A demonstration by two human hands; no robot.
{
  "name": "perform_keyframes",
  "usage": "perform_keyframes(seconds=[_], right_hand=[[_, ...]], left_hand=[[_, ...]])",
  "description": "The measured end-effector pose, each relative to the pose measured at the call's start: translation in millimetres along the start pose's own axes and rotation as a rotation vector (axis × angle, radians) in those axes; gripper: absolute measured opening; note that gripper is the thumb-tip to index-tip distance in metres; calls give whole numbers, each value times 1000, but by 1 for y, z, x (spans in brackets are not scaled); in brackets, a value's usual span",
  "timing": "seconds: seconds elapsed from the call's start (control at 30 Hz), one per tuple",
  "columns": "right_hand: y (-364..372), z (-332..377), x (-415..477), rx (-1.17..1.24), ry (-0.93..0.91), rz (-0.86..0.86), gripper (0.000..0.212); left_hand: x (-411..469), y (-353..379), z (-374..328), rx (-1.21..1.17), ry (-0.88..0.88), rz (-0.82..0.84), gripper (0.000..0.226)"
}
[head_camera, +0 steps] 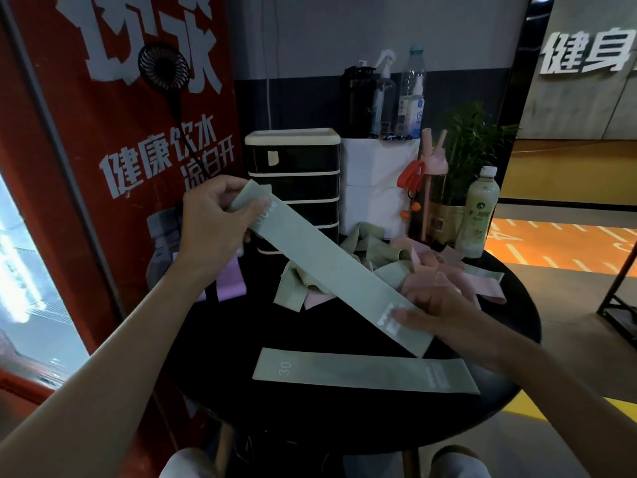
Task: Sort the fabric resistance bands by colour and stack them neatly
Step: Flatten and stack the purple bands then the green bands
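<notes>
Closest to the viewer, the person's pale-clad knees (182, 464) sit just under the table edge, and both bare forearms reach out over it. To the left stands a tall red banner (131, 132) with white Chinese lettering, and a small black fan (163, 65) hangs in front of it. The round black table (344, 419) fills the middle of the room.

At the back of the table is a black drawer unit (293, 174) with cream trim. Beside it are a white box topped with bottles and a potted plant (472, 139).

A long green band (327, 270) is stretched out flat and slants from upper left to lower right, held above the tabletop. The left hand (213, 215) pinches its upper end between thumb and curled fingers. The right hand (437, 312) grips the lower end, with the thumb lying across the white print and the fingers behind the fabric.

Just below, near the front edge, a second green band (365, 370) marked 30 lies flat on the table. Behind the raised band is a loose heap of green and pink bands (396, 267), all tangled together. At the left rim, partly hidden by the left wrist, lie purple bands (229, 281).

On the right stand a pink straw bottle (434, 188) and a pale drink bottle (481, 208).
</notes>
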State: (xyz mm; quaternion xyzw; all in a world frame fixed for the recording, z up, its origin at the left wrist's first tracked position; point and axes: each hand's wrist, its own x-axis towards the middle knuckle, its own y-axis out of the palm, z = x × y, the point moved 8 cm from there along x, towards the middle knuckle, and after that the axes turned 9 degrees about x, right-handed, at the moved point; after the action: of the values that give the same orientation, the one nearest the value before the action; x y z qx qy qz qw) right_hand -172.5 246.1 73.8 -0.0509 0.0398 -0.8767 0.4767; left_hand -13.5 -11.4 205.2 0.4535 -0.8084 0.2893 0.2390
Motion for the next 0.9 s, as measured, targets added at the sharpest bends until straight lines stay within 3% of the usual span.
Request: perform_keyframes(seconds=[0.1, 0.2, 0.27, 0.37, 0.43, 0.6, 0.9], right_hand=[[-15, -10, -12, 37, 25, -19, 59], [-27, -16, -24, 67, 11, -99, 64], [-36, -20, -31, 68, -7, -196, 58], [-50, -29, -43, 36, -10, -379, 21], [-57, -36, -51, -39, -2, -477, 11], [-55, -46, -60, -223, -10, -531, 6], [-60, -50, -62, -397, -73, -549, 10]], left_hand=[[-9, -7, 19, -49, -63, -5, 15], [-28, -5, 37, -34, -98, 16, 14], [-45, 0, 48, -5, -128, 49, 11], [-71, 5, 65, 48, -157, 89, 6], [-89, 9, 77, 81, -178, 124, 5], [-132, 21, 97, 128, -231, 225, 13], [-146, 27, 108, 226, -225, 258, 14]])
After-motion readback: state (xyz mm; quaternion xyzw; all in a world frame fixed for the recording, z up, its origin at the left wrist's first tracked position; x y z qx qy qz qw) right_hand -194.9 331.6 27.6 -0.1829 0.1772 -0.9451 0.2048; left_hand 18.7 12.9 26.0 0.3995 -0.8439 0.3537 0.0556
